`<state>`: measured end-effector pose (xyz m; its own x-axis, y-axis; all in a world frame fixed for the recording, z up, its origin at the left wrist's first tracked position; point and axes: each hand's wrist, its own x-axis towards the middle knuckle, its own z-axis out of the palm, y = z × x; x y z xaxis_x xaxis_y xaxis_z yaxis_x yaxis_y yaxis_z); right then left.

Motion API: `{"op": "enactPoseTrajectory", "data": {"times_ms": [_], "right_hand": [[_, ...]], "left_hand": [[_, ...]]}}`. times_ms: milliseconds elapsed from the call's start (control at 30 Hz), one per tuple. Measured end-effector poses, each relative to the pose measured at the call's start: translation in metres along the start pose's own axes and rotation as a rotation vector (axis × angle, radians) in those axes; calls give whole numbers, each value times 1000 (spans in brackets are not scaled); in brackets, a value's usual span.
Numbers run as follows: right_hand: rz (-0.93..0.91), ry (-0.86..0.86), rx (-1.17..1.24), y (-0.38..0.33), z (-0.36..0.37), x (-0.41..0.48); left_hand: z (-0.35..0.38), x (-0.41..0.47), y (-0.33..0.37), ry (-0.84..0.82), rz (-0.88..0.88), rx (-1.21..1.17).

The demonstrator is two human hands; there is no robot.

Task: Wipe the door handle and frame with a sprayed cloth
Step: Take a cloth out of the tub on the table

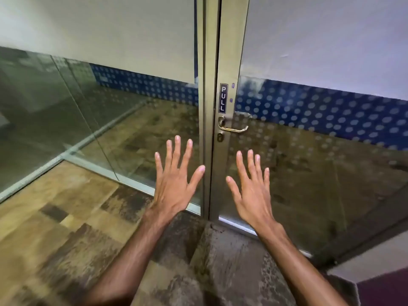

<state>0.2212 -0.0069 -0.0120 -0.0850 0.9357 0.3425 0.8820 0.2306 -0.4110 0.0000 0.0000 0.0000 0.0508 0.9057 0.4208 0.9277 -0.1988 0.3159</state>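
A glass door with a metal frame (227,51) stands straight ahead. Its brass lever handle (233,128) points right, under a dark label reading PULL (223,97) and above a keyhole (220,137). My left hand (174,184) is held out below and left of the handle, fingers spread, holding nothing. My right hand (251,191) is held out below the handle, also spread and empty. Both hands are clear of the handle. No cloth or spray bottle is in view.
A fixed glass panel (99,111) with frosted film and a blue dotted band stands left of the door. Another glass wall (33,120) meets it at a corner on the left. Patchwork brown carpet (55,228) covers the floor. A purple surface (386,290) shows at bottom right.
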Motion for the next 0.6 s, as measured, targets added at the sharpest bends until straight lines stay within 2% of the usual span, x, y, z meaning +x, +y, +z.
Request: {"op": "enactPoseTrajectory", "data": {"times_ms": [300,600], "right_hand": [[-187,-172,81,-9,9,-31],[-394,-290,221,-65,23,-80]], "left_hand": [[-14,-88,13,3,-263,50],[-46,-183,8,2,-511,145]]}}
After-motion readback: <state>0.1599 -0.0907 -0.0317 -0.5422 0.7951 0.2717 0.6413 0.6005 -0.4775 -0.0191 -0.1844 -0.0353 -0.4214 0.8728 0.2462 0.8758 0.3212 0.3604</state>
